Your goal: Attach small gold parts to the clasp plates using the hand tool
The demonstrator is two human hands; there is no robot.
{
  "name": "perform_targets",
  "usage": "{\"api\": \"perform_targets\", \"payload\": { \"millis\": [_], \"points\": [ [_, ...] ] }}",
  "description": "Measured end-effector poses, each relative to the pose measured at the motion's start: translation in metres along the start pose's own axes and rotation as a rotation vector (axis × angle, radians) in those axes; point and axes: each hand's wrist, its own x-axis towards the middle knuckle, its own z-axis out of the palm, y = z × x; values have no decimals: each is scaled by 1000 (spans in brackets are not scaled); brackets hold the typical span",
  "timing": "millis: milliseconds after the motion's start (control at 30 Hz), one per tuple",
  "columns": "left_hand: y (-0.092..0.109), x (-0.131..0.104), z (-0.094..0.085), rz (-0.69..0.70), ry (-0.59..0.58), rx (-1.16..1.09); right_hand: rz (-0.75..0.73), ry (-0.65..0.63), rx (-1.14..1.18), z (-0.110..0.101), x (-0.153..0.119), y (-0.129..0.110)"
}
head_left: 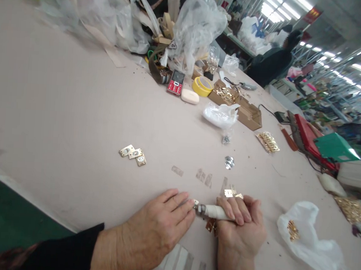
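Note:
My right hand (240, 224) is wrapped round a tool with a white-taped handle (217, 212) and a metal collar; its kind is not clear. The tool lies nearly level, its metal end pointing left at the fingertips of my left hand (159, 227). Those fingers are pressed together, palm down, and the corner of a small metal plate (196, 202) peeks out beside them; the rest is covered. Under the handle are a few copper-coloured pieces (211, 224). Several pale gold plates (228, 193) lie just beyond my right hand. Further left rests a group of three rectangular plates (135, 153).
Silver discs (229, 162) lie ahead, near a bag of gold parts (268, 142). A white plastic bag (307, 228) with gold pieces sits right. Further back are open cardboard boxes (249, 114), yellow tape (202, 86) and a red phone (176, 82). A person (272, 61) is beyond.

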Motion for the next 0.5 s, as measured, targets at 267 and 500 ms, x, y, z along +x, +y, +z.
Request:
{"api": "perform_targets", "payload": {
  "millis": [267,500],
  "points": [
    [0,-2,-4,-28,-65,-107,-52,58,-44,5,-4,2],
    [2,-2,-2,-30,-39,-111,-202,-114,-231,37,-27,6]
  ]
}}
